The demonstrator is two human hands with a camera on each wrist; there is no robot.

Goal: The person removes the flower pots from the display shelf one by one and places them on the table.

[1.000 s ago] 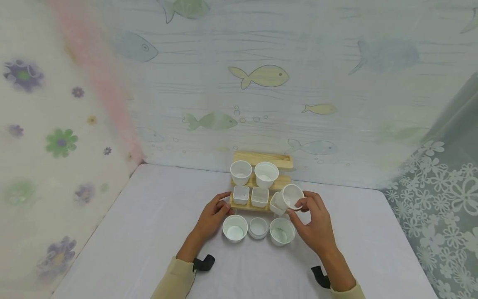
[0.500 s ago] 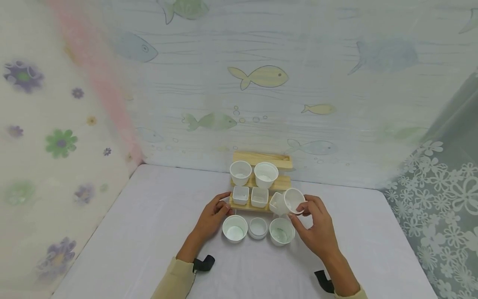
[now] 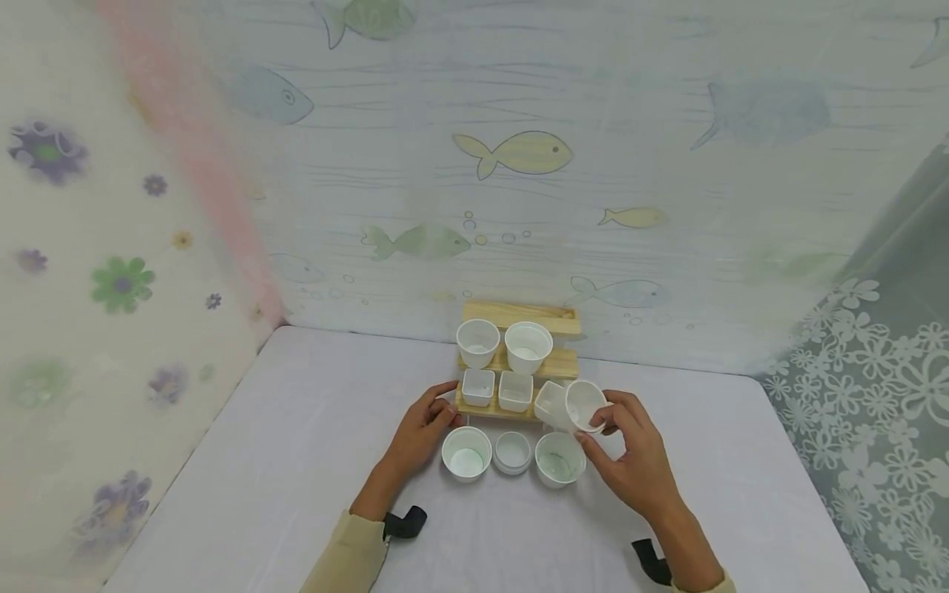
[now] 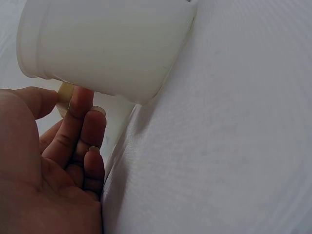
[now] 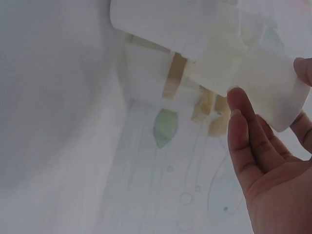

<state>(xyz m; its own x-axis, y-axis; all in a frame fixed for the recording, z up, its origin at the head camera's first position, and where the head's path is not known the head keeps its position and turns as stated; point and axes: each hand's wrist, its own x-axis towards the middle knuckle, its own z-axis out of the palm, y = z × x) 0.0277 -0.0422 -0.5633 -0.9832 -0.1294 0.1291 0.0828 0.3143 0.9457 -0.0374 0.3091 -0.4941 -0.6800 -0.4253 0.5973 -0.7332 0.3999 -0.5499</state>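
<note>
My right hand (image 3: pixel 630 457) holds a small white round cup (image 3: pixel 585 406) between thumb and fingers, its mouth tipped toward me. Right beside it, a white square cup (image 3: pixel 549 402) leans at the right end of the lowest step of a wooden stepped rack (image 3: pixel 519 315). At that step's left end is my left hand (image 3: pixel 417 432); in the left wrist view its thumb and finger pinch the wood (image 4: pixel 64 95), partly hidden by a round cup (image 4: pixel 105 46). Two more square cups (image 3: pixel 478 387) stand upright on the lowest step.
Two round cups (image 3: pixel 529 346) stand on the middle step. In front of the rack are a left round cup (image 3: pixel 467 465), a small low round container (image 3: pixel 512 453) and a right round cup (image 3: pixel 559 469). A patterned wall rises behind the white-covered table (image 3: pixel 245 461).
My right hand has moved slightly right and toward me with the round cup, drawing it a little away from the leaning square cup. The left hand has stayed in place.
</note>
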